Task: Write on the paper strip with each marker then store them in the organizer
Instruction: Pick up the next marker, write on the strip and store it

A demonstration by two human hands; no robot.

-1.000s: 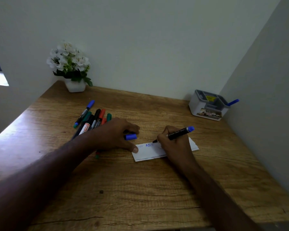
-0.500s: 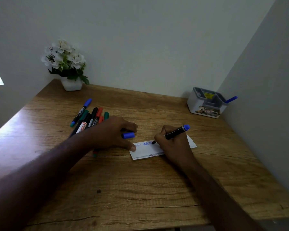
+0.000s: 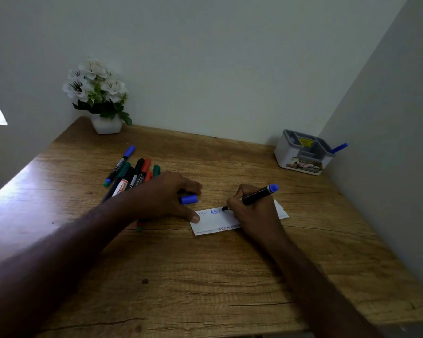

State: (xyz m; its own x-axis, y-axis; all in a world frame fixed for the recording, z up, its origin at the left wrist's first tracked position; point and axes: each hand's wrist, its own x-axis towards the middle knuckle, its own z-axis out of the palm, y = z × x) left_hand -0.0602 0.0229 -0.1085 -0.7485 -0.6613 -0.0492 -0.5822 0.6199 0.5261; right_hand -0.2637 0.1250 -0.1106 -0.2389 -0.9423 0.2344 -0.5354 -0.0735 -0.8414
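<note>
A white paper strip lies on the wooden desk, with blue letters on its upper line. My right hand grips a black marker with a blue end, its tip touching the strip. My left hand holds the blue cap between its fingers while its thumb presses the strip's left end. A bunch of several markers, blue, green, black and red, lies behind my left hand. The grey and white organizer stands at the back right with one blue marker in it.
A white pot of white flowers stands in the back left corner. Walls close the desk at the back and on the right, right behind the organizer. The desk's front edge runs along the bottom of the view.
The marker tip has moved slightly along the blue letters. My left hand keeps the cap and its hold on the strip. The camera has shifted a little.
</note>
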